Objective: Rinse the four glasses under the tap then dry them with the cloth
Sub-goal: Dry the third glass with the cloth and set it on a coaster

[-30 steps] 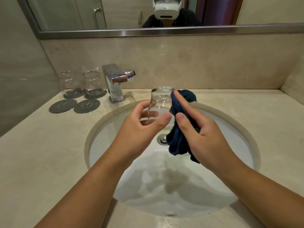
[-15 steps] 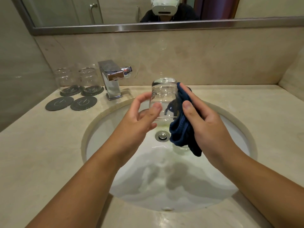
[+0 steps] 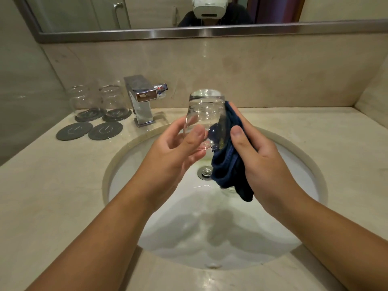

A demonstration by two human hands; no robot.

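A clear glass (image 3: 204,114) is held upside down over the sink basin (image 3: 300,164). My left hand (image 3: 174,152) grips its lower part, thumb in front and fingers behind. My right hand (image 3: 258,160) holds a dark blue cloth (image 3: 226,171) and presses it against the glass's right side; the cloth hangs down below the rim. Two more glasses (image 3: 85,99) (image 3: 114,99) stand upside down on grey coasters at the back left. A further glass (image 3: 230,190) shows partly in the basin under the cloth.
A chrome tap (image 3: 142,101) stands at the back left of the basin, with no water running. Two bare grey coasters (image 3: 74,131) (image 3: 105,130) lie in front of the standing glasses. The drain (image 3: 204,172) sits mid-basin. A mirror (image 3: 189,11) hangs above the beige counter (image 3: 52,196).
Both hands have kept their hold. The glass has turned a little between my left fingers while the cloth slid along its right side.
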